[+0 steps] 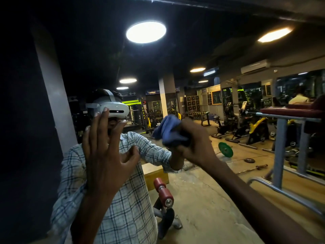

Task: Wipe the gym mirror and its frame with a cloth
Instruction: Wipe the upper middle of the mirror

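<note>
The gym mirror fills nearly the whole view and reflects the gym behind me and my own figure in a checked shirt. Its dark frame runs along the top edge. My left hand lies flat against the glass with its fingers spread, at the centre left. My right hand grips a bunched blue cloth and holds it against the mirror near the middle, a little higher than the left palm.
A metal gym bench with a maroon pad and grey steel tubes stands close on the right. Red foam rollers, a green weight plate and exercise bikes appear in the reflection.
</note>
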Demonstrator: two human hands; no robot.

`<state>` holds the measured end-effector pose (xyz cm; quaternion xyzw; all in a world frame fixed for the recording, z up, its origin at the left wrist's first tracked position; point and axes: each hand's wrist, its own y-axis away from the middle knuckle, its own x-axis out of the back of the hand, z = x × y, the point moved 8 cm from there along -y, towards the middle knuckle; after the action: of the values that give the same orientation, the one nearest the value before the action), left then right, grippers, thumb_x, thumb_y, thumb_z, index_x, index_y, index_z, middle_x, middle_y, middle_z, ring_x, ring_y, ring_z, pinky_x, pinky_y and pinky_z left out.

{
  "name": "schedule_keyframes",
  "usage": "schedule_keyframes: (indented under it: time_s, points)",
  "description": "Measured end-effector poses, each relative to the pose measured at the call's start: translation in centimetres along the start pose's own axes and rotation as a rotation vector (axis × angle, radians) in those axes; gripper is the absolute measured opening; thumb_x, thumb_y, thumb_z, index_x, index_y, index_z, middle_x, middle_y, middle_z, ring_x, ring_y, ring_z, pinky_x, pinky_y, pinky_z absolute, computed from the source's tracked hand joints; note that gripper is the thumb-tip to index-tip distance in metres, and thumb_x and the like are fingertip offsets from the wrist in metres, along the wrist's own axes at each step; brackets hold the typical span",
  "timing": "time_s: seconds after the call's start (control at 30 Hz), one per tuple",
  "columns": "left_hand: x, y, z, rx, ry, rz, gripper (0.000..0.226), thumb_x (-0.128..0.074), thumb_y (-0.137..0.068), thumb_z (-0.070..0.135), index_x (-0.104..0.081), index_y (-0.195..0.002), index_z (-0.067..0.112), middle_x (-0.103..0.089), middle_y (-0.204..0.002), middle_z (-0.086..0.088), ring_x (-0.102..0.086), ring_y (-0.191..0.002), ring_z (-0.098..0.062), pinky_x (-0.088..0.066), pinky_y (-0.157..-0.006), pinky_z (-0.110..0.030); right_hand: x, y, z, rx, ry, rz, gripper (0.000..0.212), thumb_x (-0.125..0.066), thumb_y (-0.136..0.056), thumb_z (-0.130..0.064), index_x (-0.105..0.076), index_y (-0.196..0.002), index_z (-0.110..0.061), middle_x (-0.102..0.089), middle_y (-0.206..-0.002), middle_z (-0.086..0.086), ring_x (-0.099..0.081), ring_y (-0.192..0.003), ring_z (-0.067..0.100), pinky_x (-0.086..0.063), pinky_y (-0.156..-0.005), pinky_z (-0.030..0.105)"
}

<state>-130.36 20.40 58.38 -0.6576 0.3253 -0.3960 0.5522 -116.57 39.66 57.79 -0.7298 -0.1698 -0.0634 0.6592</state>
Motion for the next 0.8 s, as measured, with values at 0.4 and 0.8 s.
schedule_keyframes:
  time_s: [0.4,0.8]
  points:
    - [-1.2,0.1,2.5,0.058,-0.007,0.007,0.074,-0.069,-0.081,0.046,-0.052,-0.146,0.014,-0.021,-0.171,-0.012,-0.015,-0.159,-0.032,-0.015,-0.125,-0.052,-0.8,4.4,0.4,0.177,0.035,-0.232,0.055,-0.082,-0.075,-0.014,-0.056,-0.121,-0.029,-0.058,-0.121,-0.015,-0.057,-0.104,0.001,-0.055,-0.089,0.019]
    - [-3.0,-0.4,5.9,0.073,0.025,-0.005,0.069,-0.07,-0.08,0.041,-0.057,-0.142,0.013,-0.02,-0.171,-0.011,-0.016,-0.159,-0.032,-0.019,-0.123,-0.055,3.3,2.8,5.0,0.12,0.03,-0.152,0.04,-0.07,-0.075,-0.022,-0.059,-0.114,-0.026,-0.059,-0.112,-0.012,-0.053,-0.093,0.0,-0.055,-0.079,0.023]
